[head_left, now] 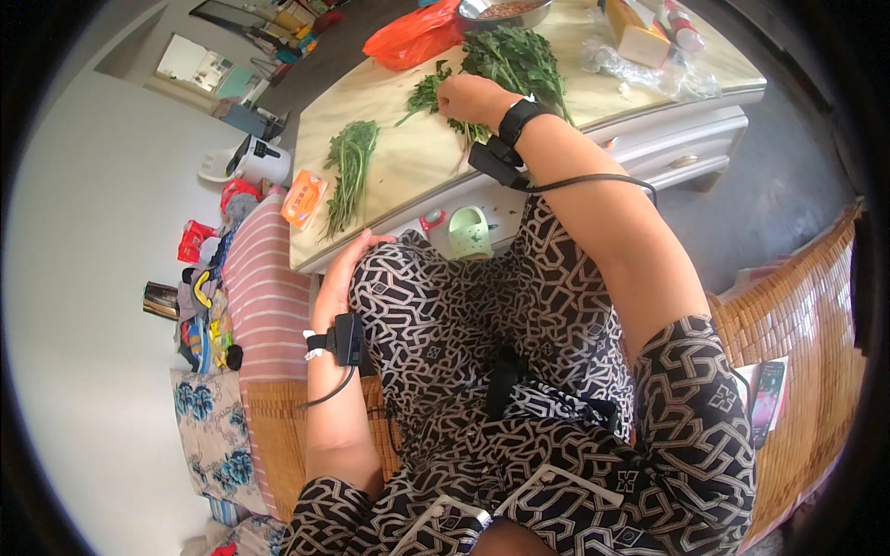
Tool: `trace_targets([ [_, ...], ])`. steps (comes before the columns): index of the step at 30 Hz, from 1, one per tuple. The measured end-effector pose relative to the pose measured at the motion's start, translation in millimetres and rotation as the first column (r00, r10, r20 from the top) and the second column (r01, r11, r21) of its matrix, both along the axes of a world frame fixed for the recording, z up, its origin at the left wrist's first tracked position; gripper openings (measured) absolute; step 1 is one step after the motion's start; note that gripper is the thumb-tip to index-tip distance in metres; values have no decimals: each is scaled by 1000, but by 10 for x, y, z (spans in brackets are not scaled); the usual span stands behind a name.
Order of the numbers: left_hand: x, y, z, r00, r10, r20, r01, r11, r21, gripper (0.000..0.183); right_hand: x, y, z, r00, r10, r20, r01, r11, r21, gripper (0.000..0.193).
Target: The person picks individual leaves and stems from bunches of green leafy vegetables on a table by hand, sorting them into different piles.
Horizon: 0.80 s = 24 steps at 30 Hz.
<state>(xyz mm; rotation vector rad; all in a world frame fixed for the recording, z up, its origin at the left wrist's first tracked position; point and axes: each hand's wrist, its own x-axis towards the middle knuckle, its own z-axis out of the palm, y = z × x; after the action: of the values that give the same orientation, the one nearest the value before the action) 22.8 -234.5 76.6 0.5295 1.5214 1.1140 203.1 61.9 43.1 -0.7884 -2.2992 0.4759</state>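
Observation:
My right hand (471, 100) reaches over the table with its fingers curled closed on a sprig of leafy greens (426, 94). Beside and partly beneath that hand lies a larger pile of leafy greens (519, 65), some stems pointing toward me. My left hand (350, 261) rests along the outer side of my left knee, close to the table's front edge, fingers stretched out and holding nothing. A separate bunch of greens (350, 171), stems toward me, lies on the left part of the table. An orange-and-white packet (304, 198) is next to it.
The marble-patterned table (399, 176) also bears an orange plastic bag (408, 37), a metal bowl (533, 17), a yellow box (636, 32) and crumpled clear plastic (640, 72). A light green cup-like container (469, 232) sits below the table edge. A phone (768, 403) lies on the woven seat.

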Motion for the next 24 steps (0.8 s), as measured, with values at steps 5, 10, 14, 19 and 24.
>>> trace_targets([
  [5,30,-15,-5,1000,13,18,-13,1000,16,36,20,-21,59,994,3,111,4,998,-57,20],
  [10,149,4,101,1000,-6,3,6,1000,28,38,-9,-27,33,998,5,68,-2,999,-48,16],
  [14,106,39,55,999,-37,-29,38,999,38,39,-59,-38,37,998,8,60,-7,1000,-21,15],
  [19,102,52,71,998,-66,-23,66,997,27,39,-31,29,-21,999,-10,52,11,1000,-10,15],
  [24,127,-6,119,999,-38,-10,39,999,34,40,13,3,13,996,-6,84,9,999,-45,15],
])
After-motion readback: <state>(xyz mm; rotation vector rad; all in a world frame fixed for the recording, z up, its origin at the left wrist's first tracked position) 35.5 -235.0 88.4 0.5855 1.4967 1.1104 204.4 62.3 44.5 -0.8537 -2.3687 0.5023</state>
